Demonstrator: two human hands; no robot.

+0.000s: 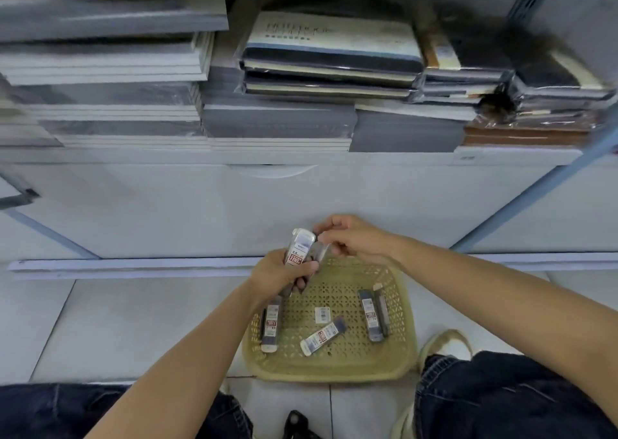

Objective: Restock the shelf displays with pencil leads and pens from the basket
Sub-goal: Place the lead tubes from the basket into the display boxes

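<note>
A yellow-green plastic basket point(398, 355) sits on the tiled floor below the shelving. Several pencil lead cases lie in it: one at the left point(270, 326), one in the middle point(322, 335), a pair at the right point(375, 314), plus a small white label point(322, 314). My left hand point(277, 276) grips a bunch of lead cases point(298, 248) upright above the basket's far edge. My right hand point(351, 236) pinches the top of one case point(321, 250) in that bunch.
The low shelf point(301, 155) above holds stacks of notebooks point(331, 53) and paper pads point(107, 117). A white cabinet front point(167, 211) stands behind the basket. My knees in dark jeans point(501, 395) flank the basket, and a cloth bag strap point(444, 341) lies at its right.
</note>
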